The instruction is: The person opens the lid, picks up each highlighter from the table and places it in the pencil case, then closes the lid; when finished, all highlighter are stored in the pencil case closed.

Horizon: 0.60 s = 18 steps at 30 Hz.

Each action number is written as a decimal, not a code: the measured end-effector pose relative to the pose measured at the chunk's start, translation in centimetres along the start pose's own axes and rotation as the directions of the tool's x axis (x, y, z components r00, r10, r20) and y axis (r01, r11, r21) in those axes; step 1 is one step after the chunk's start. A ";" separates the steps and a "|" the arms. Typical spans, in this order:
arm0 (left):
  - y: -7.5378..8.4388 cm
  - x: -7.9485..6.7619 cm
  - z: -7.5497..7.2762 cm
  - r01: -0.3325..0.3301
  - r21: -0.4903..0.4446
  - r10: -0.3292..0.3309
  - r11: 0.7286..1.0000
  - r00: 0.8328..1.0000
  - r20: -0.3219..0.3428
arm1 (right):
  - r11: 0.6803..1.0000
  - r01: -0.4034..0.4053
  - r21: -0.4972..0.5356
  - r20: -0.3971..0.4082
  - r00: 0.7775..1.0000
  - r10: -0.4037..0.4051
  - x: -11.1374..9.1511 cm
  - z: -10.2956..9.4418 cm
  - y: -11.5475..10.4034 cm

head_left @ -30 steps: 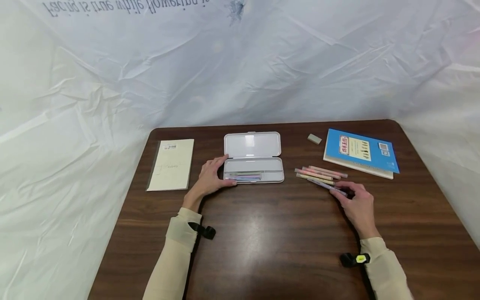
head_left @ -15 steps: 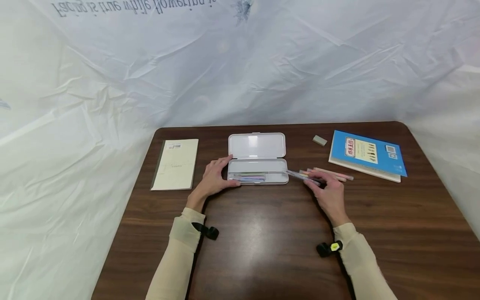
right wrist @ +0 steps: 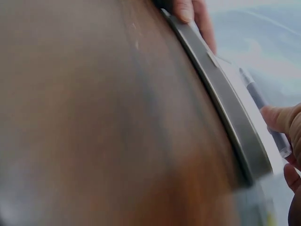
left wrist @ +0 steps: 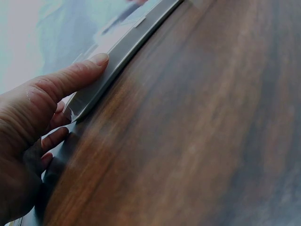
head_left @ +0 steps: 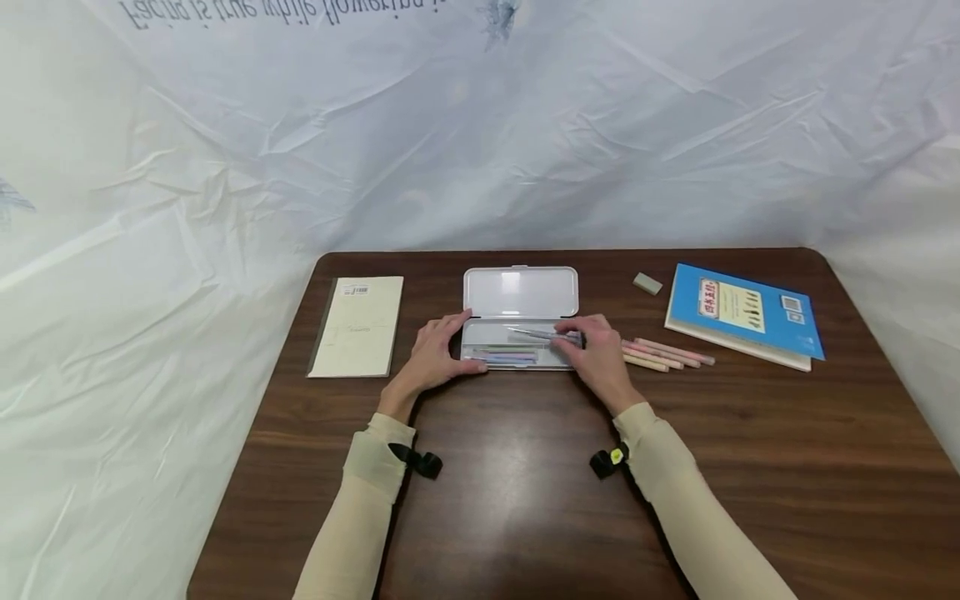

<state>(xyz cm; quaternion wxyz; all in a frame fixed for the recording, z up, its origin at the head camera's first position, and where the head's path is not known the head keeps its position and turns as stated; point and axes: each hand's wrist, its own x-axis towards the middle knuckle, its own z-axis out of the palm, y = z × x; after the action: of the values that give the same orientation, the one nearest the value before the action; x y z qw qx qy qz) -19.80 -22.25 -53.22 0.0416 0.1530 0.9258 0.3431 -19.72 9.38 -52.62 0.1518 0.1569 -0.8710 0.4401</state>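
Observation:
An open white pencil case [head_left: 557, 363] lies on the table, its lid tipped back. Several slim pens [head_left: 510, 357] lie in its front compartment at the left. My left hand [head_left: 433, 357] holds the case's left end; in the left wrist view the thumb [left wrist: 84, 73] presses the front wall and the other fingers are partly hidden. Over the right half of the case, my right hand [head_left: 596, 354] pinches a greyish-purple pen [head_left: 536, 333] between thumb and fingers. That pen [right wrist: 256, 96] is above the case's rim in the right wrist view.
Several pink and yellow pens [head_left: 667, 353] lie right of the case. Behind them are a grey eraser [head_left: 647, 283] and a blue book [head_left: 750, 312]. A cream notebook [head_left: 358, 325] lies at the left. White sheeting [head_left: 480, 167] hangs behind the table [head_left: 510, 500].
My right hand has carried the purple pen left, from the loose pens on the table to over the case. The left hand keeps its place on the case.

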 end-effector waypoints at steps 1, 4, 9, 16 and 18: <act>0.0 0.0 0.0 0.001 0.001 -0.001 1.000 1.000 -0.001 | 1.000 0.011 0.000 0.031 0.999 -0.011 0.4 0.4 -0.3; 0.1 0.0 0.0 0.002 0.006 -0.002 1.000 1.000 0.003 | 0.999 0.043 -0.019 0.115 0.993 -0.040 1.5 1.6 -0.9; 0.3 0.2 0.2 0.011 0.007 -0.011 1.000 1.000 0.014 | 0.998 0.051 -0.042 0.192 0.980 -0.042 2.4 2.8 -1.4; 0.5 -0.1 0.0 0.027 0.014 -0.027 1.000 1.000 0.010 | 0.999 0.013 -0.041 0.218 0.976 -0.004 2.4 3.3 -1.8; 0.4 -0.2 0.0 0.024 0.024 -0.025 0.999 1.000 0.006 | 0.999 0.000 -0.034 0.226 0.974 0.007 2.3 3.4 -1.9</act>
<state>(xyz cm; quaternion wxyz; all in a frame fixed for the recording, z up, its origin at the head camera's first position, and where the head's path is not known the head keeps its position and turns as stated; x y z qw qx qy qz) -19.50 -22.10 -52.95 0.0467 0.1431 0.9315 0.3311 -21.48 5.18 -52.23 0.0536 0.2019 -0.8901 0.4050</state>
